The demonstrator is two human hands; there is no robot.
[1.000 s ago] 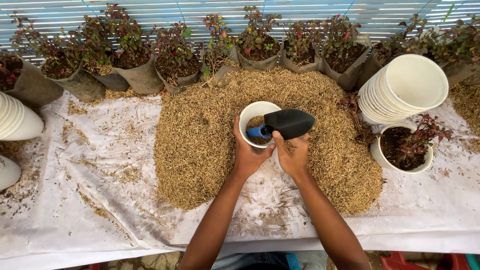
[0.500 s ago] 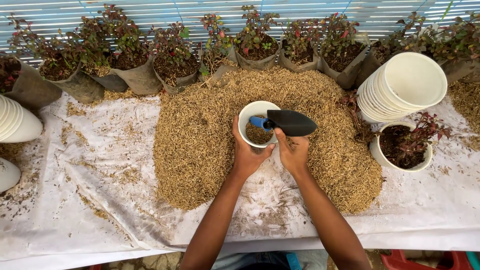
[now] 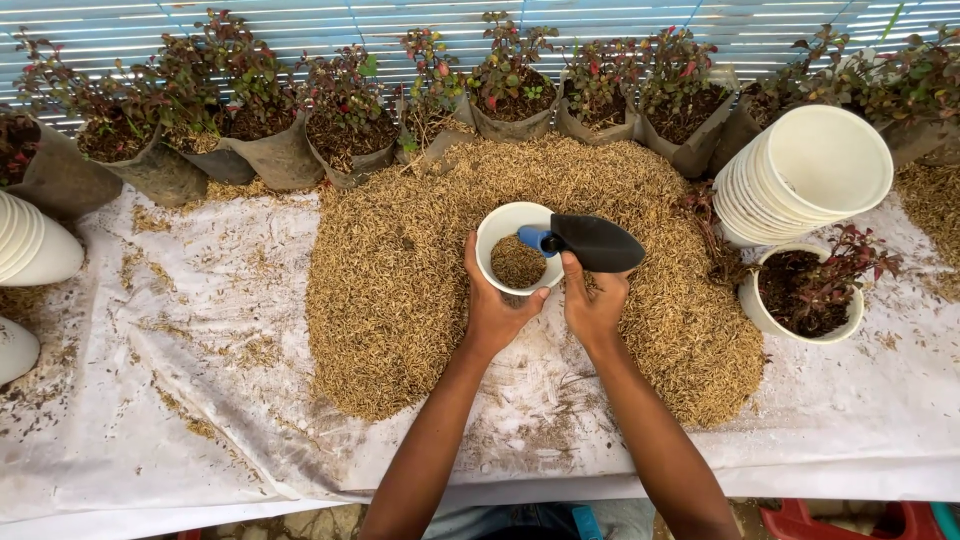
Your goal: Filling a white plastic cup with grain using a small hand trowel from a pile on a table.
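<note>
White plastic pot [image 3: 497, 232] sitting at the middle of the husk heap [image 3: 400, 290], partly filled with the same tan husks, rim tipped slightly toward the camera. Left hand [image 3: 497, 312] cupping the near wall of the pot, thumb over the rim on the right, fingers wrapping the left side, so a grip closed around the pot. Right hand [image 3: 593, 305] lying just beside it to the right, fingers pressed together around the handle of a black trowel [image 3: 598, 243]. Trowel running nearly level, long axis left to right, blue neck end reaching over the pot's right rim and the broad dark blade pointing away to the right, above the heap. Pot therefore lying to the left of the right grip, touching distance, with the trowel's blue end already over its opening. Stack of empty white pots [image 3: 815, 170] leaning well to the right, one planted pot [image 3: 800, 295] below it, a row of grey grow bags [image 3: 260, 150] with red-leaved plants along the far edge. White sheet [image 3: 180, 380] covering the surface, scattered with loose husks.
</note>
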